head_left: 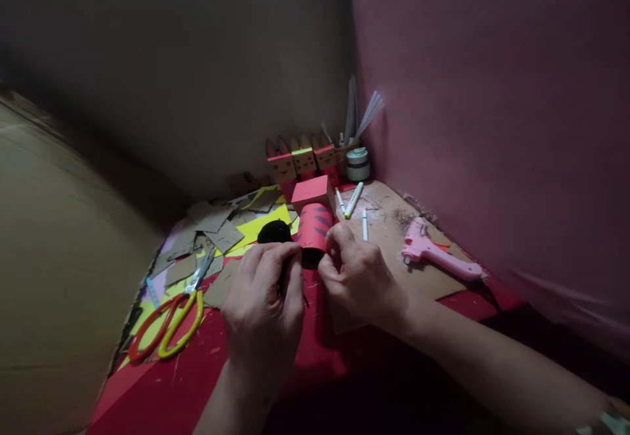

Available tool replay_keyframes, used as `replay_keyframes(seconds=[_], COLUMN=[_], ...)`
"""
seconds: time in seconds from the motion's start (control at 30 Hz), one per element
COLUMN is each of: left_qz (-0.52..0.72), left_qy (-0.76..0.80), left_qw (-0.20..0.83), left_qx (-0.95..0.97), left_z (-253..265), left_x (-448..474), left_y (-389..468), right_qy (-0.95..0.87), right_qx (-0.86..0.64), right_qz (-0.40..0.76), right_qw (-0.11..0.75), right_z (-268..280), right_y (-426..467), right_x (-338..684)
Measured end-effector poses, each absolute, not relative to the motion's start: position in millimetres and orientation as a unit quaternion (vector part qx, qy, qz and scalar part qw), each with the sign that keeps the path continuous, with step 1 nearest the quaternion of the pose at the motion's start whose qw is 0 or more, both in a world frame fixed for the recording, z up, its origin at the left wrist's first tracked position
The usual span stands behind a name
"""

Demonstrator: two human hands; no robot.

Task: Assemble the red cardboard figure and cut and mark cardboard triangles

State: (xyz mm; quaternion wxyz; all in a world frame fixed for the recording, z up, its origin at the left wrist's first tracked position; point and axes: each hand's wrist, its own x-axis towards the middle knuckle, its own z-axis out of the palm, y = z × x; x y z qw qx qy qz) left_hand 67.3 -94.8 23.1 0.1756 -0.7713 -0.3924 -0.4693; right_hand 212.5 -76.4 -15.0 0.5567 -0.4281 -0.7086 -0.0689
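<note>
A red paper tube with dark painted stripes lies between my hands, its open end facing me. At its far end is a box-shaped head with a red top. My left hand is closed at the tube's left edge, with dark strands showing between thumb and fingers that look like black yarn. Close by my right hand, pinched shut, meets the tube's lower right edge; what its fingertips grip is hidden. Just beyond my left knuckles sits a ball of black yarn.
Scissors with red and yellow handles lie left among cardboard scraps and yellow paper. A pink glue gun rests right. Markers, three box-headed figures, a lidded jar and glue sticks stand farther back.
</note>
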Motion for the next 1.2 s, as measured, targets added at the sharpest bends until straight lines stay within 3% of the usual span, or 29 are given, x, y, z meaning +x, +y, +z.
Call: replay_keyframes(seconds=[0.4,0.73,1.2], left_qz=[-0.443,-0.398,-0.386], left_qy=[-0.376,-0.375,-0.353], left_qw=[0.272,0.255,0.374], left_qx=[-0.767,-0.797,-0.766], left_z=[19,16,7], left_x=[74,75,75], left_y=[-87,-89,-76], right_qy=[-0.712,-0.702,-0.703], right_qx=[-0.421,-0.424,-0.427], right_qz=[-0.083,-0.085,-0.067], right_qw=[0.556,0.565,0.565], right_z=[-17,-16,-19], right_y=[-75,-76,-74], right_x=[213,213,213])
